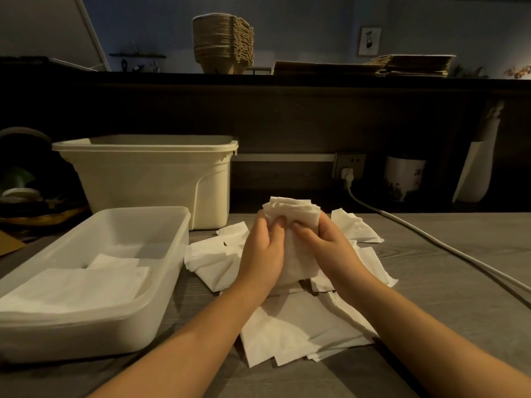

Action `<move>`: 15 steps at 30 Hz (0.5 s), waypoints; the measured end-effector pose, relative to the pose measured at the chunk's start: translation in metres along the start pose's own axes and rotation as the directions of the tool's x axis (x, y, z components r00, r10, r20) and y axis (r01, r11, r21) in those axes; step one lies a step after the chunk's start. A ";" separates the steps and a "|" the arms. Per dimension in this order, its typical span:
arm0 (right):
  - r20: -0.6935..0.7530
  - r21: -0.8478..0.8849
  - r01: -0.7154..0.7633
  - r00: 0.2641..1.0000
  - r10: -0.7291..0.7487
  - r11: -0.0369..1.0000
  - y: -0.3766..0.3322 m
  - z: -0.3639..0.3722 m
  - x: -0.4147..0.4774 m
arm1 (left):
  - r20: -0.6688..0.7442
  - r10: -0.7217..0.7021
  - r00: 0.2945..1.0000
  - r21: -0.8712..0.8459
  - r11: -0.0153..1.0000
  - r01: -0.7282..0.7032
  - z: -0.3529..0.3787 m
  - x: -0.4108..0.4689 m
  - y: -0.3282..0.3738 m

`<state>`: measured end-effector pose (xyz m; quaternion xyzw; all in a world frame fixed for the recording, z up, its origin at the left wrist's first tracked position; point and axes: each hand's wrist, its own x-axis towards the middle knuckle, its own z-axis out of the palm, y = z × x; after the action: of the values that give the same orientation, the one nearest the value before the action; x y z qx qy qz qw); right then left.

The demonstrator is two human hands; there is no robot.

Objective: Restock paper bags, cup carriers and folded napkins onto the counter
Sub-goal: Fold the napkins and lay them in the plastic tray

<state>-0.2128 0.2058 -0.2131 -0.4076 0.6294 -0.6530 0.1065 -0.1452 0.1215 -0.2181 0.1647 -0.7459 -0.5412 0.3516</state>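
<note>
I have my left hand (263, 254) and right hand (333, 248) both curled round a wad of white napkins (290, 216). The fingertips press its front, and it is held up just right of the translucent tray (184, 222). Under it, loose napkins (287, 334) litter the grey table (431, 297), reaching the tray's right wall. Folded napkins (77, 285) lie flat inside the tray. A cream bin (143, 179) stands just behind the tray. Well beyond the tray, on the dark counter ledge (143, 81), sit stacked pulp cup carriers (222, 43) and, further right, flat paper bags (411, 66).
</note>
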 end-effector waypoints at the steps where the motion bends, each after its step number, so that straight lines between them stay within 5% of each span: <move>1: 0.008 0.012 -0.010 1.000 0.010 1.000 0.001 0.000 0.000 | -0.020 0.012 1.000 -0.009 1.000 -0.013 0.000 0.000 0.001; 6: 0.067 -0.048 -0.119 0.990 0.122 0.992 0.006 0.005 -0.001 | -0.065 0.033 0.997 -0.090 0.995 -0.038 -0.001 0.000 0.002; 15: 0.036 -0.035 -0.079 0.996 0.080 0.996 0.009 0.002 0.000 | -0.050 0.053 0.997 -0.050 0.997 -0.056 0.001 0.002 -0.005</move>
<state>-0.2149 0.2032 -0.2216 -0.3961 0.6538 -0.6299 0.1373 -0.1481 0.1186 -0.2223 0.1482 -0.7273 -0.5462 0.3883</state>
